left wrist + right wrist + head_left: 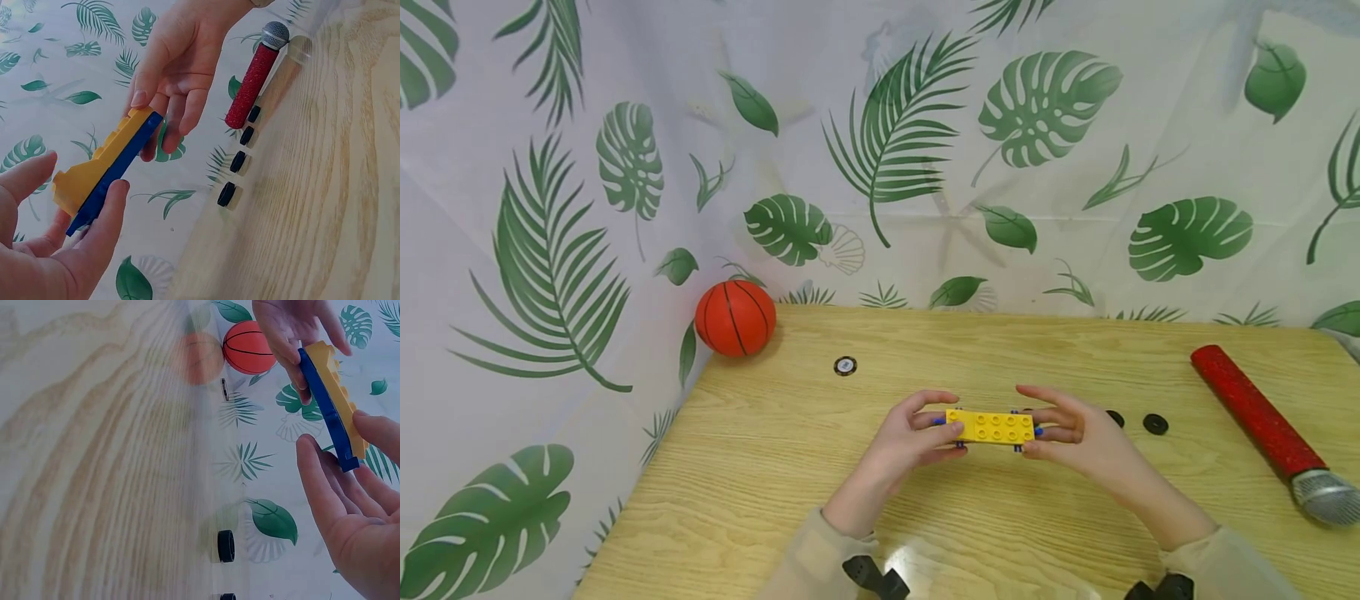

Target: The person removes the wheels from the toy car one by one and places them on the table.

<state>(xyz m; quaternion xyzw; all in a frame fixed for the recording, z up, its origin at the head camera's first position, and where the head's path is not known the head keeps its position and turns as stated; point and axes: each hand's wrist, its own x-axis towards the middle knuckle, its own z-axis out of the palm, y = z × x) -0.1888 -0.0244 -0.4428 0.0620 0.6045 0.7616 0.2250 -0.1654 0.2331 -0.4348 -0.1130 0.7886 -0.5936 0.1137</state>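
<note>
A toy car body, made of a yellow studded block (996,427) on a blue base (120,164), is up in front of me between both hands. My left hand (901,437) holds its left end, with the thumb over the yellow side and fingers along the blue base. At the other end my right hand (1086,437) grips it, the thumb (375,428) against the yellow block and fingertips by the blue end. Small blue pegs stick out along the body's long sides in the head view.
Several black toy wheels (1155,424) stand or lie on the wooden table (760,500), partly hidden behind my right hand. A red microphone (1258,408) lies at the right. At the back left are a small basketball (735,318) and a round chip (845,366).
</note>
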